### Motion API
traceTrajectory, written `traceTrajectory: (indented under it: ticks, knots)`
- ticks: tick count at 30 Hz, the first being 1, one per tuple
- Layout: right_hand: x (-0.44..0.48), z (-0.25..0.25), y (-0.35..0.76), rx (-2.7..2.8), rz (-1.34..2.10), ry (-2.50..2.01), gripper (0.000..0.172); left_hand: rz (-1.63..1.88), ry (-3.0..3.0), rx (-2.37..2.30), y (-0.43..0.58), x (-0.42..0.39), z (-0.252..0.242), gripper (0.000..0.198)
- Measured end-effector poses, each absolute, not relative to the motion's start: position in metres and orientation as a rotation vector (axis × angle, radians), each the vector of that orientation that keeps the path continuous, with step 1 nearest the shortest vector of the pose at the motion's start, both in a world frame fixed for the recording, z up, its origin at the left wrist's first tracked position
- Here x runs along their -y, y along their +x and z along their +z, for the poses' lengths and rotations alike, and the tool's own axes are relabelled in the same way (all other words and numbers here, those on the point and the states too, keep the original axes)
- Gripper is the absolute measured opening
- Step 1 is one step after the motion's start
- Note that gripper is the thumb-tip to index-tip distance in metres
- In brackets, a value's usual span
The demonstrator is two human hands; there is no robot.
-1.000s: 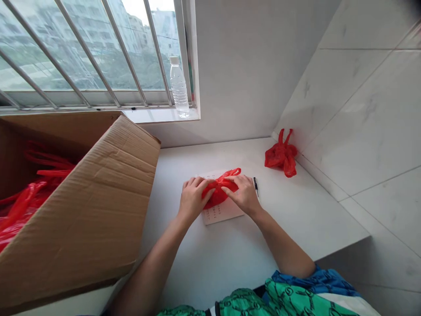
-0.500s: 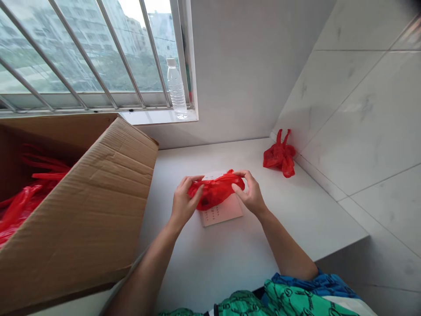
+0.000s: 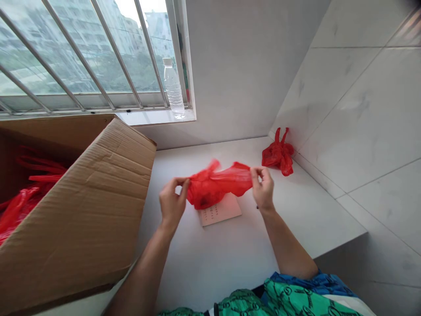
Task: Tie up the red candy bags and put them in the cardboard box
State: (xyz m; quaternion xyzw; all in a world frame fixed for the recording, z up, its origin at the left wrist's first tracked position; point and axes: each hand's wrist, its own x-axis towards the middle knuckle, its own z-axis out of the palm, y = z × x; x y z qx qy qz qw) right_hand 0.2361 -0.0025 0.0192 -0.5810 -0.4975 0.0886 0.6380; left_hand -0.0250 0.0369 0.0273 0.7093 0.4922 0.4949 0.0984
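Observation:
A thin red plastic bag [image 3: 210, 188] is stretched sideways between my two hands above the white table. My left hand [image 3: 173, 199] pinches its left edge between thumb and fingers. On the other side, my right hand [image 3: 263, 186] is closed on the bag's right end, pulled out flat. The bag's left part is bunched, and dark contents show faintly through it; their kind I cannot make out. Beneath lies a pale pink printed booklet [image 3: 222, 213], its upper part covered by the bag.
On the left stands an open cardboard box [image 3: 98, 197] holding more red plastic bags [image 3: 24, 202]. A knotted red bag [image 3: 279, 153] rests in the table's back right corner. A clear water bottle [image 3: 174, 92] stands on the sill by the barred window. Tiled wall [image 3: 371, 114] bounds the right.
My hands have moved apart and closed on the bag, drawing its right end out to the right. Before, both hands were more open around a bunched bag. The view has shifted slightly.

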Motion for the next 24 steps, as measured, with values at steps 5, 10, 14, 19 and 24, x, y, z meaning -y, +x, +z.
traceTrajectory:
  ticks: [5,10,14,19,24]
  knots:
    - [0.000,0.018,0.239,1.157,0.351,-1.299,0.024,1.436,2.145,-1.319,-0.027,-0.028,0.040,0.030]
    - [0.012,0.030,0.231,1.176,0.106,-1.237,0.024,1.264,2.638,-1.063,-0.006,-0.011,0.060,0.043]
    - [0.043,0.046,0.224,1.243,-0.391,-0.931,0.017,1.366,2.613,-1.032,-0.002,-0.002,0.068,0.014]
    - [0.050,0.059,0.200,1.971,-0.041,-0.982,0.020,1.332,2.420,-0.933,-0.009,0.013,0.072,0.007]
    - [0.004,0.044,0.208,2.116,0.034,-1.547,0.037,1.037,2.494,-0.770,-0.023,0.019,0.070,0.014]
